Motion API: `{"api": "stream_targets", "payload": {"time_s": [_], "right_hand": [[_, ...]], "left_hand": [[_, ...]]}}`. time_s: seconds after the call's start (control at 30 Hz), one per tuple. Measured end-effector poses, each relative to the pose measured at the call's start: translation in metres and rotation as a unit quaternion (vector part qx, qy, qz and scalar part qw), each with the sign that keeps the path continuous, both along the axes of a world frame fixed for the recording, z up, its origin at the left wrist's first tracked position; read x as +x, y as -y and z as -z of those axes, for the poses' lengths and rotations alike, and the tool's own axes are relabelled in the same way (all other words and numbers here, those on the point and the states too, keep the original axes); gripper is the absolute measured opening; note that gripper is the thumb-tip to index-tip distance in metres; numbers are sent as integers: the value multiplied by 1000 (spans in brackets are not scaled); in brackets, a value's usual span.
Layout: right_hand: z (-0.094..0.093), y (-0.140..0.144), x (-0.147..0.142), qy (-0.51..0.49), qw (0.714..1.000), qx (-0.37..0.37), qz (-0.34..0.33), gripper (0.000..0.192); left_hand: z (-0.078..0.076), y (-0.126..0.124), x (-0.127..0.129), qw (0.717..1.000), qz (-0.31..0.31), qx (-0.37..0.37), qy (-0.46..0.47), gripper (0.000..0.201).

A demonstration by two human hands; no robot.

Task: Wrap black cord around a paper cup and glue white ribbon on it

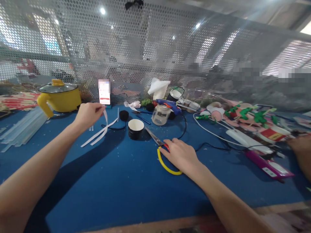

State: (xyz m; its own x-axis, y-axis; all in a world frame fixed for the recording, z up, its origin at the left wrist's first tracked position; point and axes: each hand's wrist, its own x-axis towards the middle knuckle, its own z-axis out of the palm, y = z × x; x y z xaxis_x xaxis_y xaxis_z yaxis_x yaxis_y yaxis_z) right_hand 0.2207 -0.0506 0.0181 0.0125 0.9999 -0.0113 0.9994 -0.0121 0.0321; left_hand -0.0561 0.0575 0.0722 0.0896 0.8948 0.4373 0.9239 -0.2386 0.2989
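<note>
Pinched in the fingers of my left hand [88, 115] is a thin white ribbon [105, 128], whose loose ends hang down to the blue table. My right hand [181, 152] rests over a pair of scissors [167, 166] with yellow and red handles, its fingers closed around them. The scissor blades point up and left toward a small cup [136, 128], black outside and white inside, which stands upright on the table. Behind the cup lies a round black ball [124, 115]. A clear jar [160, 115] stands to the right of the cup.
A yellow electric pot [62, 98] and clear glue sticks [24, 127] lie left. A lit phone [104, 93] stands near the mesh screen [126, 51]. Behind the jar is a blue glue gun [170, 105]. Cords, a power strip [250, 141] and another person's hand [301, 149] are right.
</note>
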Motion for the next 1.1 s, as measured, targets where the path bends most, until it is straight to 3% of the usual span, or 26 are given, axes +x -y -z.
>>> {"api": "stream_targets", "payload": {"time_s": [0.1, 0.2, 0.27, 0.37, 0.47, 0.53, 0.6, 0.7, 0.77, 0.83, 0.9, 0.97, 1.03, 1.1], "right_hand": [[-8, 2, 0, -111, 992, 50, -45, 31], [-17, 3, -6, -293, 945, 72, -124, 29], [-22, 2, -15, -417, 891, 57, -172, 32], [-26, -1, -33, -543, 803, 11, -246, 49], [-24, -2, -47, -583, 767, -61, -261, 37], [-22, -2, -50, -599, 762, -104, -223, 18], [-19, -3, -47, -615, 758, -116, -185, 18], [-13, -7, -38, -621, 760, -110, -155, 19], [-8, -11, -33, -603, 777, -114, -138, 18], [-4, -15, -30, -559, 812, -113, -123, 18], [-2, -17, -28, -473, 867, -103, -120, 20], [-2, -19, -26, -367, 916, -75, -144, 17], [-4, -23, -23, -285, 943, -28, -170, 18], [-8, -28, -21, -247, 952, 48, -171, 27]], "left_hand": [[-4, 5, 3, 999, 16, 17, 40, 26], [-13, 20, 14, 974, 78, -33, 212, 19], [-19, 34, 24, 926, 147, -97, 335, 15], [-22, 54, 39, 839, 252, -207, 436, 10], [-20, 62, 46, 789, 295, -275, 462, 10], [-17, 59, 44, 785, 294, -287, 463, 11], [-16, 50, 40, 805, 272, -273, 450, 10], [-11, 31, 29, 861, 234, -281, 354, 10], [-6, 20, 21, 881, 222, -319, 269, 10], [-1, 11, 13, 895, 220, -333, 200, 10], [5, 5, 7, 911, 219, -333, 108, 10], [9, 3, 5, 935, 204, -289, -5, 10], [13, 4, 8, 955, 179, -224, -82, 14], [19, 7, 17, 963, 173, -189, -88, 30]]}}
